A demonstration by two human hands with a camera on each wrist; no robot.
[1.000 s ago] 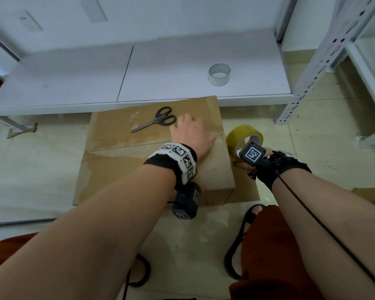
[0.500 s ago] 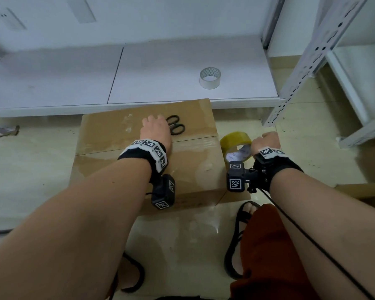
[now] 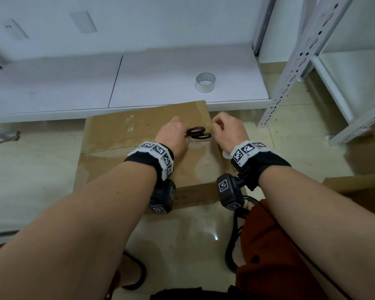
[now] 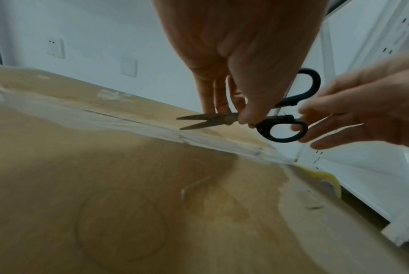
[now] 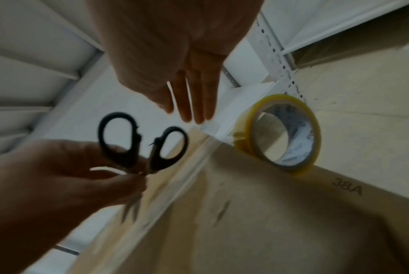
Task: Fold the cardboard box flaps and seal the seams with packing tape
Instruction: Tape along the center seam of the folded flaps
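Note:
The cardboard box [image 3: 121,135] lies on the floor with its flaps folded down and clear tape along the middle seam [image 4: 152,129]. My left hand [image 3: 183,132] pinches black-handled scissors [image 3: 198,133] near the pivot, just above the box top; the blades are slightly apart and the handles point right. My right hand [image 3: 217,126] is open, its straight fingers right at the handle loops [image 4: 281,128]. A yellow packing tape roll [image 5: 283,133] hangs at the box's right edge on a strip of tape joined to the seam. In the head view my right wrist hides the roll.
A white tape roll [image 3: 205,82] stands on the low white shelf [image 3: 160,79] behind the box. A perforated metal rack post [image 3: 290,68] rises at the right. More cardboard [image 3: 355,187] lies at the far right. My sandalled feet are below the box.
My left hand moved from the box top to the scissors and lifted them. My right hand let go of the yellow roll and came up to the scissor handles.

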